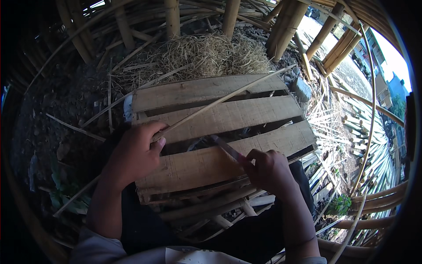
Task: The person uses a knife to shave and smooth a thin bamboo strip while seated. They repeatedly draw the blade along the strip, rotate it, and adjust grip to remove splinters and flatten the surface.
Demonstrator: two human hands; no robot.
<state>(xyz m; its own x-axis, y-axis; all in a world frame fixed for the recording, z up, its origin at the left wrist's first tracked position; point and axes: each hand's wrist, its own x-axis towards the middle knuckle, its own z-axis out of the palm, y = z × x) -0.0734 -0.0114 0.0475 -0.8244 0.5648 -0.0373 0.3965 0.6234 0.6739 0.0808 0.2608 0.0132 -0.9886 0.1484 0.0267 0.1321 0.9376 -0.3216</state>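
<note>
Pale wood is seen in the thin strip point(220, 100), which is held slantwise over the slatted crate point(259, 110). Its near part is pinched between thumb and fingers of the left hand point(138, 152). The knife point(226, 147) is gripped by its handle in the closed right hand point(270, 171), its blade kept apart from the strip. Beyond the crate, straw point(211, 57) is heaped before upright poles point(172, 20); to the right, cut canes point(371, 149) are piled in sunlight.
</note>
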